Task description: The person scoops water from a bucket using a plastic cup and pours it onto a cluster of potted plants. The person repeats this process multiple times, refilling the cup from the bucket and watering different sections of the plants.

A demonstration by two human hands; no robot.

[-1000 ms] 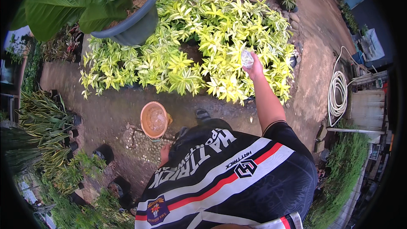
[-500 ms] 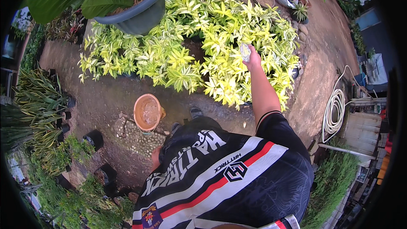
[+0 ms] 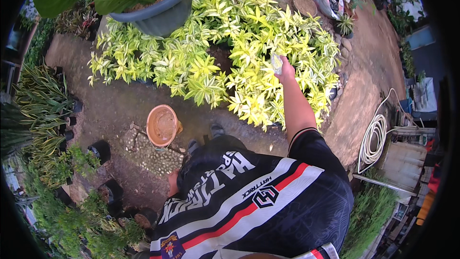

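I have the right hand (image 3: 286, 70) gripping a clear plastic container (image 3: 276, 64) over the right part of the yellow-green plants (image 3: 199, 69). The left hand (image 3: 173, 181) shows partly, nearer me than the plants; I cannot tell its state. An orange bucket (image 3: 150, 127) stands on the plants' near side.

Right hand (image 3: 286, 70) around a clear container (image 3: 276, 62) over yellow-green leafy plants (image 3: 203, 67), an orange tub (image 3: 152, 135) on the ground (image 3: 112, 108).
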